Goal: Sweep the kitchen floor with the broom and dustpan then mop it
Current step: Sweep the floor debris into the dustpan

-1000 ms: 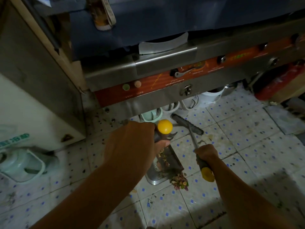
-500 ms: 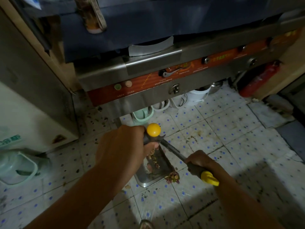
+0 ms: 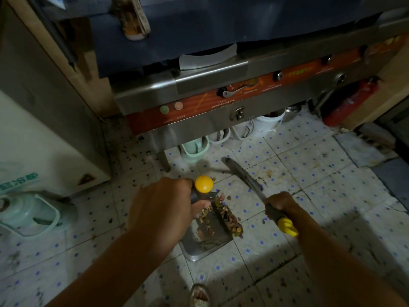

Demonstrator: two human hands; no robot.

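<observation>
The left hand (image 3: 161,209) grips the dustpan (image 3: 210,238) handle; the right hand (image 3: 280,203) grips the broom (image 3: 243,175), on the floor (image 3: 309,165).

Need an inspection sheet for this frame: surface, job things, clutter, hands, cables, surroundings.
Surface: tiled floor, dirty, scraps scattered near the stove legs.
Job's things: metal dustpan on the floor, holding food scraps; brush raised beyond it, blurred.
Clutter: green basket, white bucket under the stove.
Hands: left hand grips the dustpan handle; right hand grips the brush handle.
Cables: nothing seen.
Surroundings: steel stove, red extinguisher, white appliance.
</observation>
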